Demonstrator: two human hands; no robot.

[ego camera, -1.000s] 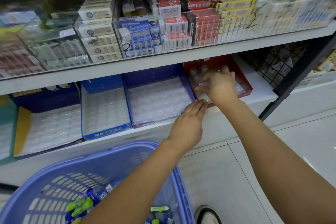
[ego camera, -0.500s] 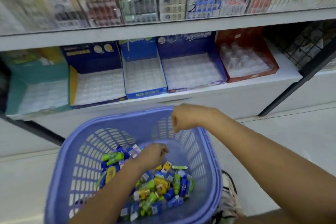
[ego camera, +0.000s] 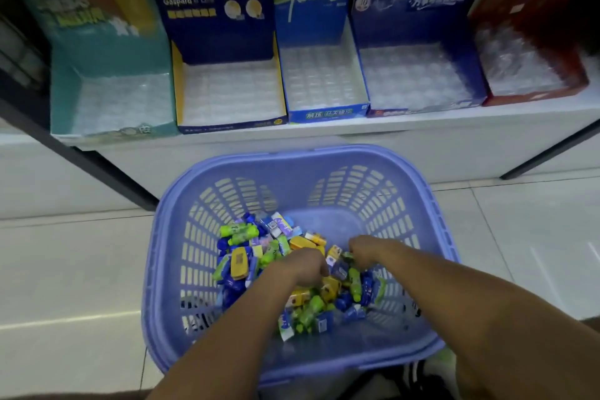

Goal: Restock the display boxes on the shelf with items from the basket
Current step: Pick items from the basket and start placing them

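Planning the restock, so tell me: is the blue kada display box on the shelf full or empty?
Empty. The kada display box shows only its bare clear plastic tray, with nothing in any pocket.

A basket (ego camera: pixel 302 153) sits on the floor (ego camera: pixel 65 269) just in front of a low shelf (ego camera: pixel 422 127), on which five display boxes (ego camera: pixel 324 114) stand side by side in a row behind it. Small packets (ego camera: pixel 246 256) lie heaped in the basket's bottom, mostly left of centre. Both arms reach in from the near side, the left hand (ego camera: pixel 302 266) and right hand (ego camera: pixel 365 250) close together on the heap.
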